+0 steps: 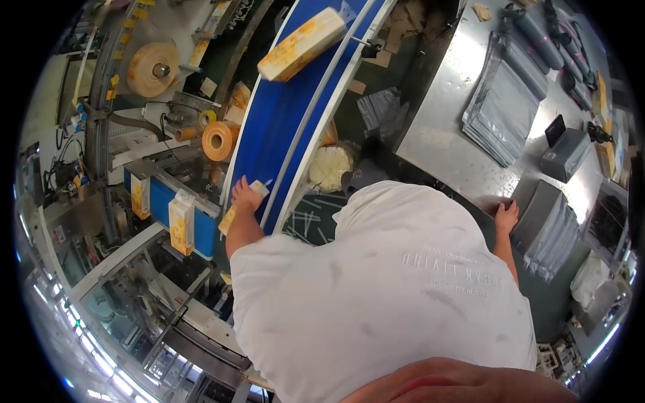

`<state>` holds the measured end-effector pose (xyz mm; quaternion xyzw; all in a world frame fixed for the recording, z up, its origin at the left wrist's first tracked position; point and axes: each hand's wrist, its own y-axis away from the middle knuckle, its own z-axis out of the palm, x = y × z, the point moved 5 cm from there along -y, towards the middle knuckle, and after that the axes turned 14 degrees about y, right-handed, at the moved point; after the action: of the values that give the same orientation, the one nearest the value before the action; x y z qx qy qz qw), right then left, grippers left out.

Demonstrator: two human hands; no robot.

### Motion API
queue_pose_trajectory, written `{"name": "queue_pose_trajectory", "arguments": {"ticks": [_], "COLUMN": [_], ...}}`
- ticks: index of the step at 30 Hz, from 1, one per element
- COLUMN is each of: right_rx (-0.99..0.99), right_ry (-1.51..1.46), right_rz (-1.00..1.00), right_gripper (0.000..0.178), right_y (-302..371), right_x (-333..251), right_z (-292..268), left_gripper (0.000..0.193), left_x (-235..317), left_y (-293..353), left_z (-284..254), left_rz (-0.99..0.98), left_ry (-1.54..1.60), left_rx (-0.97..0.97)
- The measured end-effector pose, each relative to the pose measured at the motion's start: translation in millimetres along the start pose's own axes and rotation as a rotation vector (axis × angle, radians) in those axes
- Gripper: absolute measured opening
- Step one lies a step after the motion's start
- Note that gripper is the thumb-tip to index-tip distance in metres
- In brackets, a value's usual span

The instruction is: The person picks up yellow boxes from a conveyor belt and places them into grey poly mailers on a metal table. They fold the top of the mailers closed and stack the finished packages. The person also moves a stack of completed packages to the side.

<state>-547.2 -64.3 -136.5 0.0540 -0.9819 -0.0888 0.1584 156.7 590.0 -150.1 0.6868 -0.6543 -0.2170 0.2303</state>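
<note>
My left hand (247, 197) is on the blue conveyor belt (259, 144), its fingers bent over a white and yellow tissue pack (260, 189). The pack's ends show on either side of my hand and wrist; its middle is hidden. Farther up the belt lies a larger-looking tissue pack (302, 46) of the same pattern, set at a slant. Out to the right, my right hand (506, 217) rests near the corner of the metal table (443, 127), fingers loosely apart and holding nothing.
Two tissue packs stand on a short blue belt (160, 209) at left. Beyond it are an orange roll (219, 140) and a large film reel (153, 70). Stacked grey plastic bags (504, 101) and a grey box (566, 156) lie on the table. Scraps litter the floor.
</note>
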Motion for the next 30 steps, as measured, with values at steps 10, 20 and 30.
{"name": "queue_pose_trajectory", "arguments": {"ticks": [10,20,30], "right_rx": [-0.239,0.082,-0.024], "right_ry": [0.005,-0.431,-1.368], "right_rz": [0.066,0.205,-0.46], "right_gripper": [0.045,0.057,0.075], "right_y": [-3.2,-9.9,8.4], "right_x": [-45.3,-33.3,-135.4], "right_z": [-49.6,-69.0,-179.7], "left_gripper": [0.081,0.072,0.08], "left_x": [32.7,245.9,593.3], "left_y": [-43.1,-30.5,288.1], "left_z": [25.0,-102.7,-128.9], "left_rz": [0.28,0.544,1.461], "left_ry": [-0.449,0.357,0.614], "left_rx": [0.409,0.348,-0.231]}}
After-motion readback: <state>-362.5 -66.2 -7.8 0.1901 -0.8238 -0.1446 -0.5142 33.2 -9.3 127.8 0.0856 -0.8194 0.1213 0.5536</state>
